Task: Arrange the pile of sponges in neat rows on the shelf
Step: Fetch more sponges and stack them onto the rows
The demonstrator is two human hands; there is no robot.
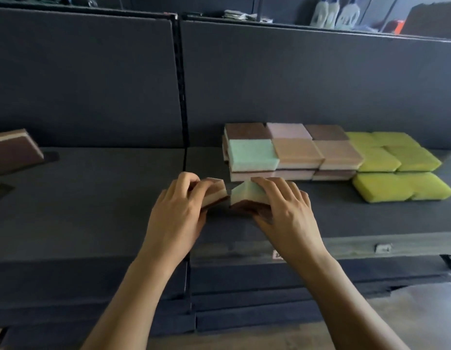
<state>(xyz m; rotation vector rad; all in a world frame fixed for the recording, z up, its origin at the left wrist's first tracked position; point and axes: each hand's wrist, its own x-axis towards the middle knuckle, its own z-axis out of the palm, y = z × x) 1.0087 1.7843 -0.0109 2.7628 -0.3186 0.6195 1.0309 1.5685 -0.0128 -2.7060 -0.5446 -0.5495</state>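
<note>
Brown-and-cream sponge (216, 192) pinched in left hand (177, 213); green-topped sponge (240, 195) gripped by right hand (288, 210) fingers (277, 189). Best: level both, slide flush against stacked rows (295, 152) just beyond fingers, edges aligned.

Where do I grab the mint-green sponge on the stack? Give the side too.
Probably its front-left corner, approached from the front left: the mint-green sponge has bare front and left sides, while a tan sponge and a brown sponge abut its right and back.
</note>
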